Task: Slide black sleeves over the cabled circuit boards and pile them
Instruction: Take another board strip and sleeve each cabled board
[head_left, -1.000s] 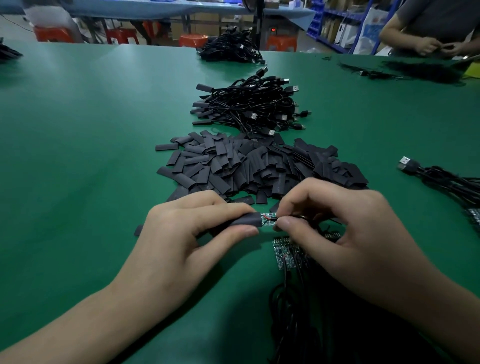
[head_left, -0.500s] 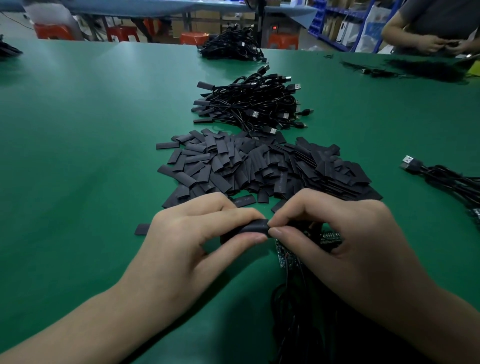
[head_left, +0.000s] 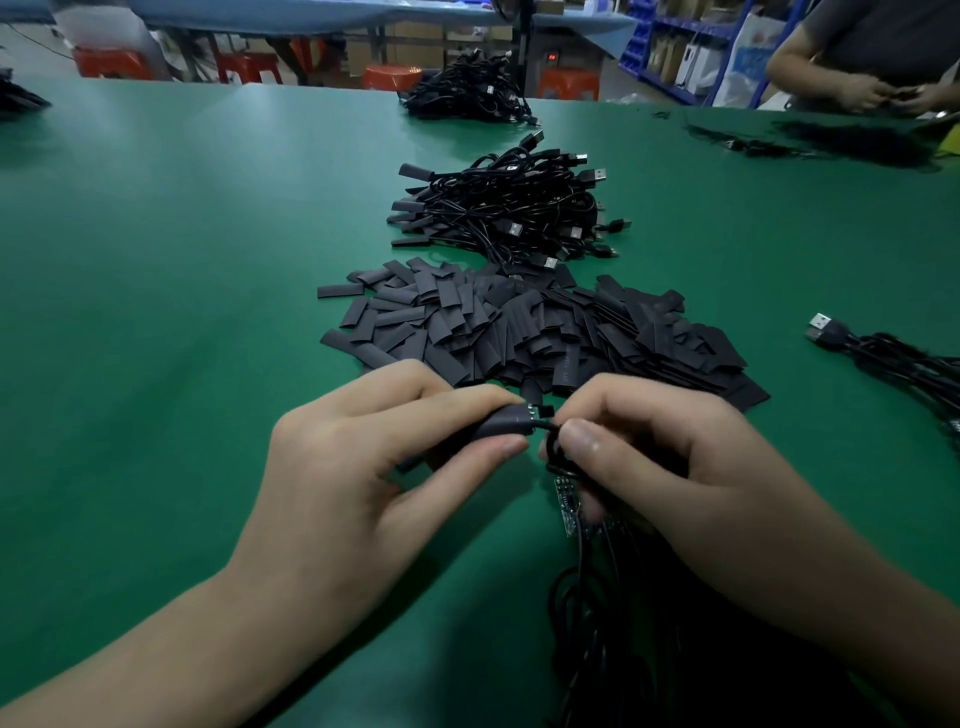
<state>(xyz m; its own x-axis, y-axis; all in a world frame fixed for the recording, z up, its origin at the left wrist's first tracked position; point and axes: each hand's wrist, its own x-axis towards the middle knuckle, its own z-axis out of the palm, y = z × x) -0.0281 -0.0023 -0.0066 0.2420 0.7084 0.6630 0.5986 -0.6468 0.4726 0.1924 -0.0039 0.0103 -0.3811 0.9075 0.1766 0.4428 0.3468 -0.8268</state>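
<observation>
My left hand (head_left: 363, 467) pinches a black sleeve (head_left: 501, 420) between thumb and fingers; the sleeve covers a circuit board, with only a sliver of board showing at its right end. My right hand (head_left: 670, 467) pinches the black cable (head_left: 551, 441) just right of the sleeve's mouth. Beneath my right hand lie bare green circuit boards (head_left: 567, 501) with their black cables (head_left: 597, 623) trailing toward me. A heap of loose flat black sleeves (head_left: 545, 327) lies just beyond my hands. Farther back sits a pile of sleeved boards with USB cables (head_left: 509, 213).
The green table (head_left: 182, 312) stretches wide to the left. A bundle of USB cables (head_left: 893, 353) lies at the right edge. Another black cable heap (head_left: 467, 98) sits at the far edge. A second person's hands (head_left: 883, 93) work at the back right over dark parts (head_left: 852, 140).
The sleeve has slid over the board, which showed green between my fingertips a second ago and is now almost fully covered. My right fingers have shifted from the board onto the cable.
</observation>
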